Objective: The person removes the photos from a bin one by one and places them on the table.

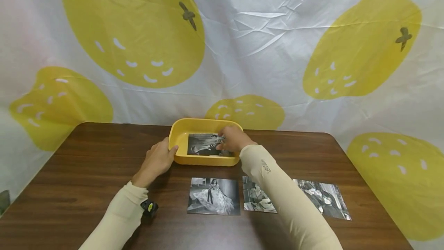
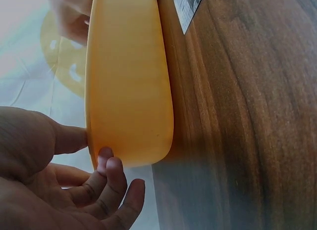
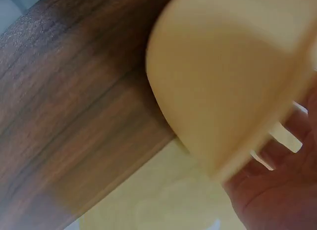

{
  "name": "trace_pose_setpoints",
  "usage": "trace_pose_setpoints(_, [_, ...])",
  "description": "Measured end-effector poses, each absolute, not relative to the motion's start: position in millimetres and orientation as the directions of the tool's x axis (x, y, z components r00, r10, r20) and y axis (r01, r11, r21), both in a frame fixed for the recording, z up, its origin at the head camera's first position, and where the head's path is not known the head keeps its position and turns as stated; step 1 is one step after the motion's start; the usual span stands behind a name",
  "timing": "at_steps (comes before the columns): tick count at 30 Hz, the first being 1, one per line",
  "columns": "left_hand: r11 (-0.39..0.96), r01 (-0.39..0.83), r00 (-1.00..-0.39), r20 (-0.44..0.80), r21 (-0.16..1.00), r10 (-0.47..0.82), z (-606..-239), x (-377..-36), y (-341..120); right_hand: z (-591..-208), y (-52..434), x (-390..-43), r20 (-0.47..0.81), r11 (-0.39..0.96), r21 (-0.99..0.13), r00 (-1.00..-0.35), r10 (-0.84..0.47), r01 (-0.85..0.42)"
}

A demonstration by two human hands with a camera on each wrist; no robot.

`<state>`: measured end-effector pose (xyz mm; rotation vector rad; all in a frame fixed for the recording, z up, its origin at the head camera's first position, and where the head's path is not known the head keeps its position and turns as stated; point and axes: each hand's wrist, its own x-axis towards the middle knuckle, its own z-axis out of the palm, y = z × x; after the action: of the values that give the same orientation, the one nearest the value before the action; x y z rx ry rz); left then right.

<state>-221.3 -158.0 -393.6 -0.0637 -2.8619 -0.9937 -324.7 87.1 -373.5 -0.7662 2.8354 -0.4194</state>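
A yellow plastic tub [image 1: 206,160] stands at the table's far edge, with black-and-white photographs [image 1: 201,144] lying inside it. My left hand [image 1: 157,158] holds the tub's left end, thumb over the rim and fingers against the outer wall, as the left wrist view shows. Over the right rim reaches my right hand [image 1: 236,139], its thumb and forefinger pinching the top photograph near its right side. In the right wrist view the tub wall [image 3: 213,76] hides the fingertips.
In front of the tub lie three more black-and-white photographs: one with a wide-gowned figure [image 1: 214,196], a middle one [image 1: 258,197] partly under my right sleeve, and one at right [image 1: 327,200]. Behind the brown wooden table [image 1: 86,188] hangs a white lemon-print cloth [image 1: 243,49].
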Motion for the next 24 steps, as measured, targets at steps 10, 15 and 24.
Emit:
trace_pose_setpoints(10, [0.783,0.077,-0.993,0.116,0.617,0.006,-397,-223,-156,-386,72,-321,-0.131,0.821,-0.226,-0.818,-0.559,-0.525])
trace_pose_setpoints(15, [0.782,0.076,-0.993,0.116,0.618,0.005,-396,-223,-157,-389,69,-324,-0.089,0.849,-0.215,-0.856,-0.509,-0.483])
trace_pose_setpoints(24, [0.775,0.062,-0.994,0.105,0.629,-0.005,-396,-224,-160,-400,71,-330,-0.077,0.878,-0.161,-0.881,-0.467,-0.452])
